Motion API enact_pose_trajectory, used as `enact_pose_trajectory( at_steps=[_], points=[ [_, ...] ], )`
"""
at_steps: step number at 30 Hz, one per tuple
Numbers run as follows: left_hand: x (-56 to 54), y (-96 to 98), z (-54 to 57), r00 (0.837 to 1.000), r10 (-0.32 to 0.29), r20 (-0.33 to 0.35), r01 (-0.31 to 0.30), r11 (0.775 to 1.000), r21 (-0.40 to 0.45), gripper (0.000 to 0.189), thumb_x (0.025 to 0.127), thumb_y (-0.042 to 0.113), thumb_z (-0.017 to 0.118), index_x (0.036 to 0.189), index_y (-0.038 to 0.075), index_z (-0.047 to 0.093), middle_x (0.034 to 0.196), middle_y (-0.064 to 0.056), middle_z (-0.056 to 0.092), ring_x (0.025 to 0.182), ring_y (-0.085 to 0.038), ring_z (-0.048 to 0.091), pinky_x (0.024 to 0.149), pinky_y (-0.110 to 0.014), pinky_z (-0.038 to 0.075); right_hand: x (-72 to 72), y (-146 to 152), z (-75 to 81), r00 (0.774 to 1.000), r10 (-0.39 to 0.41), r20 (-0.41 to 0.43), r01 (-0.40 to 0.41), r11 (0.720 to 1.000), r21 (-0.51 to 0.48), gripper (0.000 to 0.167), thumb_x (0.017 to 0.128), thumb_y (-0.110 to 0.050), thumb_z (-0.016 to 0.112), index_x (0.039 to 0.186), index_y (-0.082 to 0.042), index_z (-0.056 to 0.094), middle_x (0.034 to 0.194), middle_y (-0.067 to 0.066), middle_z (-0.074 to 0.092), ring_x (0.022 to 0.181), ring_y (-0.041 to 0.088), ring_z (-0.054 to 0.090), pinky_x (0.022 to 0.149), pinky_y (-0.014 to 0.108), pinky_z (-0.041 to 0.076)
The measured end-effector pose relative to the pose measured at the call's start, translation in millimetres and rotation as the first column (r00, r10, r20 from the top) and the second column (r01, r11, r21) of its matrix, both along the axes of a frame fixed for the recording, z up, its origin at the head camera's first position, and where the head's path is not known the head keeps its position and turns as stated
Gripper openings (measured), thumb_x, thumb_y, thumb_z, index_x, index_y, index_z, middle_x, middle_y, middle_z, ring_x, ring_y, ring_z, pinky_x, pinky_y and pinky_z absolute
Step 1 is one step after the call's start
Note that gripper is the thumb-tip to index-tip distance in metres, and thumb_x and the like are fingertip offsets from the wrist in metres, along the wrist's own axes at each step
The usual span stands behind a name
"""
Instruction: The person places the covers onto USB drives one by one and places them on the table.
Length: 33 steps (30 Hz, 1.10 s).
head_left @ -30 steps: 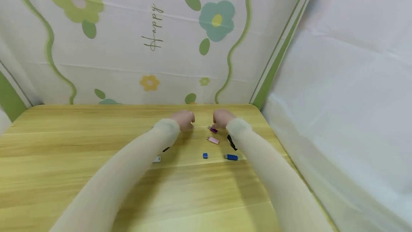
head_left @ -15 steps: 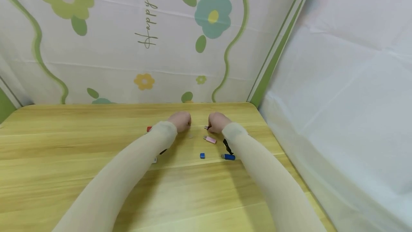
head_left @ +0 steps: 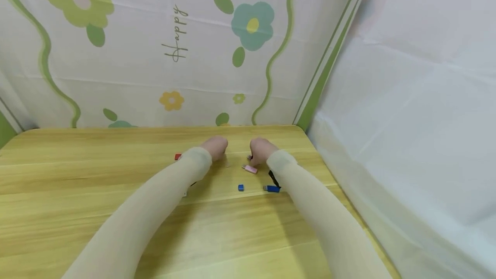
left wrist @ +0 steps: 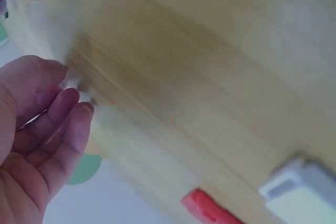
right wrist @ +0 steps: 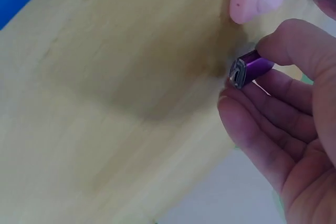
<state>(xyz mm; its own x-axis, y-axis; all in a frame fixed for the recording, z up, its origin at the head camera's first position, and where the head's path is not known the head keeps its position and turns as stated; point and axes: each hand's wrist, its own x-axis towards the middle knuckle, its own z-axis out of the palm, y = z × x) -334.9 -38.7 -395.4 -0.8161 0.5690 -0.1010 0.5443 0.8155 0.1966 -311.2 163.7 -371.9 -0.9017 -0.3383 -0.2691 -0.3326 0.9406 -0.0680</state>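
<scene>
My right hand (head_left: 261, 150) pinches a purple USB stick (right wrist: 254, 67) between thumb and fingers, just above the table. To its left, my left hand (head_left: 215, 147) pinches a small clear piece (left wrist: 73, 84), perhaps a cap, mostly hidden by the fingertips. A pink USB stick (head_left: 250, 169) lies close below the right hand. A faint clear piece (head_left: 227, 166) rests on the wood near the left hand. Nearer the body are a small blue cap (head_left: 241, 187) and a blue USB stick (head_left: 272, 188), partly beside the right sleeve.
Left of the left hand, a red object (left wrist: 210, 208) and a white object (left wrist: 302, 195), both like USB sticks, lie on the wooden table (head_left: 97, 175). A flower-printed cloth (head_left: 135, 68) stands behind the table and a white sheet (head_left: 407, 119) borders its right side.
My right hand has closed on the purple USB stick and turned it toward the left hand. The left hand has barely moved. The head view has shifted slightly.
</scene>
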Motion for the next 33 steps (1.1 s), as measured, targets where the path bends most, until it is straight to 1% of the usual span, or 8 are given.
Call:
enact_pose_trajectory(
  at_steps=[4, 8, 14, 18, 21, 24, 29, 33],
  points=[
    [-0.1, -15.6, -3.3, 1.0, -0.012, 0.004, 0.011, 0.997, 0.081, 0.003, 0.089, 0.005, 0.068, 0.089, 0.004, 0.071, 0.085, -0.004, 0.068, 0.079, -0.02, 0.063, 0.076, -0.036, 0.054, 11.4, -2.2, 11.5, 0.998, 0.045, -0.042, -0.047, 0.997, -0.054, 0.015, 0.085, -0.016, 0.075, 0.073, -0.012, 0.067, 0.066, -0.002, 0.061, 0.056, 0.011, 0.05, 0.053, 0.024, 0.043],
    [12.5, -36.8, 13.2, 0.994, -0.098, -0.047, 0.106, 0.971, 0.213, 0.003, 0.083, 0.005, 0.072, 0.086, 0.006, 0.071, 0.084, -0.002, 0.067, 0.08, -0.019, 0.062, 0.075, -0.035, 0.054, 28.6, -2.8, 28.9, 0.986, 0.119, -0.118, -0.134, 0.983, -0.127, 0.013, 0.085, -0.009, 0.068, 0.072, -0.01, 0.067, 0.064, -0.001, 0.06, 0.052, 0.01, 0.045, 0.05, 0.024, 0.038],
    [59.8, -71.5, 45.2, 0.969, -0.175, -0.173, 0.224, 0.92, 0.321, 0.007, 0.086, 0.006, 0.074, 0.093, 0.006, 0.072, 0.09, -0.001, 0.07, 0.081, -0.014, 0.064, 0.075, -0.033, 0.054, 64.2, -7.2, 47.6, 0.95, 0.193, -0.247, -0.246, 0.948, -0.202, 0.005, 0.086, -0.008, 0.069, 0.083, -0.008, 0.072, 0.073, -0.004, 0.063, 0.059, 0.009, 0.05, 0.055, 0.023, 0.043],
    [97.4, -93.1, 52.4, 0.933, -0.222, -0.284, 0.317, 0.882, 0.35, 0.01, 0.085, 0.005, 0.076, 0.094, 0.008, 0.072, 0.09, 0.002, 0.07, 0.076, -0.009, 0.062, 0.07, -0.028, 0.054, 91.1, -11.0, 52.7, 0.923, 0.232, -0.306, -0.31, 0.921, -0.236, 0.004, 0.087, -0.008, 0.07, 0.087, -0.006, 0.073, 0.073, -0.004, 0.063, 0.06, 0.007, 0.05, 0.055, 0.021, 0.044],
    [119.1, -107.3, 52.0, 0.889, -0.263, -0.376, 0.402, 0.842, 0.361, 0.014, 0.081, 0.001, 0.079, 0.09, 0.01, 0.072, 0.087, 0.003, 0.07, 0.074, -0.009, 0.063, 0.068, -0.026, 0.054, 107.5, -14.3, 54.4, 0.888, 0.282, -0.362, -0.38, 0.895, -0.234, 0.004, 0.087, -0.008, 0.071, 0.087, -0.006, 0.073, 0.075, -0.004, 0.064, 0.06, 0.006, 0.051, 0.055, 0.018, 0.046],
    [138.8, -117.6, 49.7, 0.85, -0.288, -0.442, 0.46, 0.814, 0.354, 0.017, 0.077, 0.0, 0.082, 0.088, 0.009, 0.071, 0.085, 0.003, 0.069, 0.072, -0.01, 0.063, 0.065, -0.025, 0.055, 121.3, -18.3, 52.3, 0.831, 0.344, -0.436, -0.464, 0.861, -0.206, 0.002, 0.085, -0.008, 0.073, 0.087, -0.006, 0.073, 0.077, -0.004, 0.066, 0.061, 0.004, 0.051, 0.057, 0.015, 0.047],
    [167.8, -129.7, 45.5, 0.815, -0.291, -0.5, 0.498, 0.793, 0.35, 0.023, 0.074, 0.002, 0.085, 0.088, 0.011, 0.069, 0.083, 0.006, 0.066, 0.072, -0.007, 0.06, 0.064, -0.022, 0.052, 142.3, -27.6, 48.2, 0.74, 0.406, -0.537, -0.575, 0.796, -0.19, 0.005, 0.082, -0.005, 0.075, 0.085, -0.006, 0.072, 0.076, -0.002, 0.065, 0.061, 0.005, 0.053, 0.057, 0.014, 0.046],
    [186.5, -135.6, 44.1, 0.779, -0.263, -0.569, 0.532, 0.757, 0.379, 0.027, 0.07, 0.0, 0.086, 0.085, 0.012, 0.067, 0.08, 0.007, 0.064, 0.069, -0.008, 0.058, 0.066, -0.022, 0.051, 155.6, -35.4, 43.8, 0.684, 0.434, -0.586, -0.635, 0.75, -0.185, 0.006, 0.081, -0.004, 0.076, 0.085, -0.005, 0.072, 0.076, -0.001, 0.064, 0.061, 0.006, 0.055, 0.057, 0.012, 0.045]
  ],
)
